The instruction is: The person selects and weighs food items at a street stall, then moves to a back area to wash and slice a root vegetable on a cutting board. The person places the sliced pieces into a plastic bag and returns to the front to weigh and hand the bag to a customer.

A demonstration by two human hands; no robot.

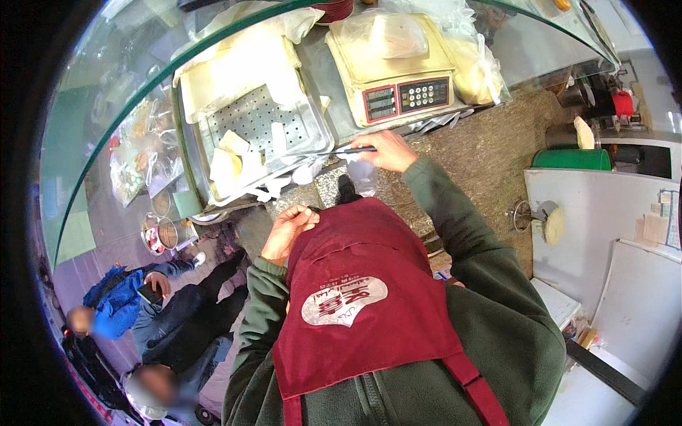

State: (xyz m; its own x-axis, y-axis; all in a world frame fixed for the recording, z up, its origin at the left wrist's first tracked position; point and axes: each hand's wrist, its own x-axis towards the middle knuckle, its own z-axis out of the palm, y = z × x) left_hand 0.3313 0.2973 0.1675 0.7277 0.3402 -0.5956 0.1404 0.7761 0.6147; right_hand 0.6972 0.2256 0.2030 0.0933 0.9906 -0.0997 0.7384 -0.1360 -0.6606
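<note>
My right hand (388, 150) holds a thin knife (349, 151) by its dark handle. The blade points left, over the front corner of a perforated metal tray (325, 136). Several pale cut pieces (234, 142) lie at the tray's near left, and a larger cloth-draped mass (234, 69), washed out by glare, fills its back. My left hand (292, 231) is held low beside my dark red apron (362, 255), with its fingers curled. Whether it grips anything is hidden.
A digital scale (394, 80) bears a plastic bag (402, 34). Another knotted bag (474, 69) sits right of it. A curved glass screen (106, 133) borders the counter. Two people (114, 298) are beyond it at left. White cabinets (581, 213) stand at right.
</note>
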